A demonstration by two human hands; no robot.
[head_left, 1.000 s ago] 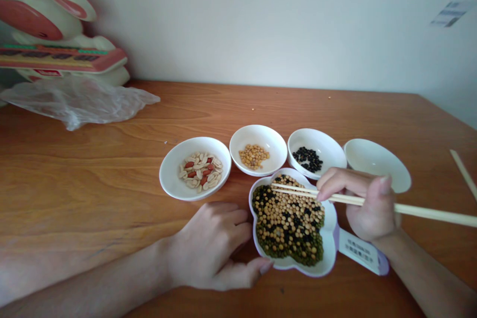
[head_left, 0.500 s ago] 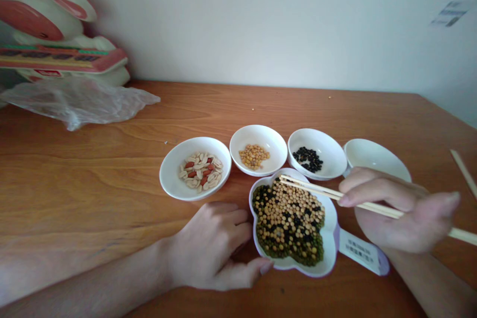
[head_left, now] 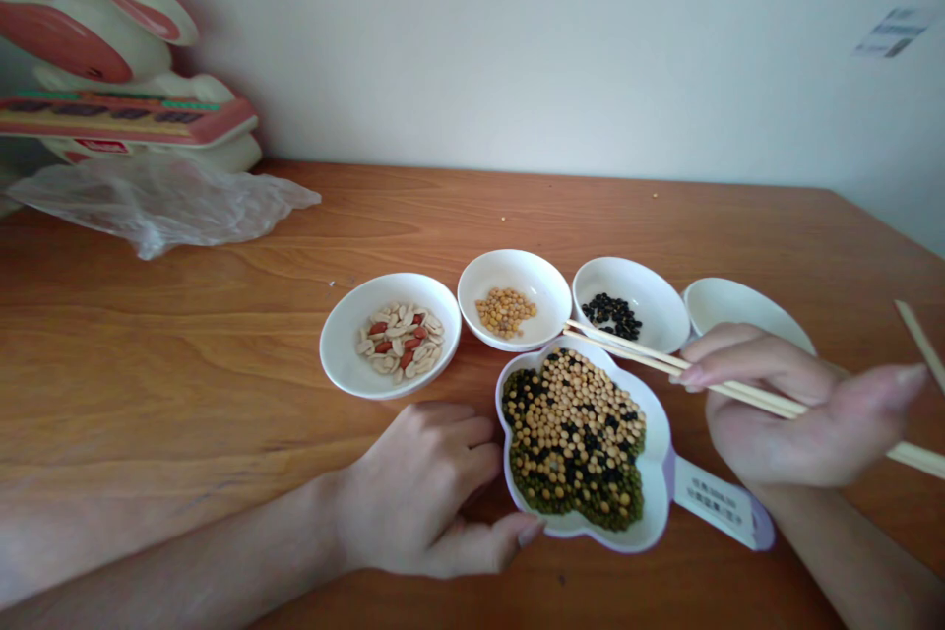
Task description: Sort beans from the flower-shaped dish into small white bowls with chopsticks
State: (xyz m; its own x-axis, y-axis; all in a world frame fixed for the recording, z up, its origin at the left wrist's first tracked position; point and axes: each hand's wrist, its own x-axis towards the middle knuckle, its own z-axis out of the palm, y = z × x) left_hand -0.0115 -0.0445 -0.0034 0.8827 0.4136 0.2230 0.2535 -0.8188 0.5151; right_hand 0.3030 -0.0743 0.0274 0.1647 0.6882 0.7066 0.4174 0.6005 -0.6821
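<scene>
A pair of wooden chopsticks is held in my right hand. The tips sit close together above the gap between the bowl of yellow beans and the bowl of black beans; I cannot tell if a bean is between them. My left hand grips the left edge of a flower-shaped white and purple tray, thumb at the front rim and fingers curled by the side. Mixed pale yellow, black and green beans lie in it. Its labelled handle points right, below my right hand.
A bowl of peanuts stands left in the bowl row. Another white bowl at the right end is partly hidden by my right hand. Back left are a plastic bag and a toy keyboard. A wooden stick shows at far right.
The chopsticks' tips have risen from the beans at the tray's back to beside the rim of the yellow bean bowl. My left hand keeps its place on the tray.
</scene>
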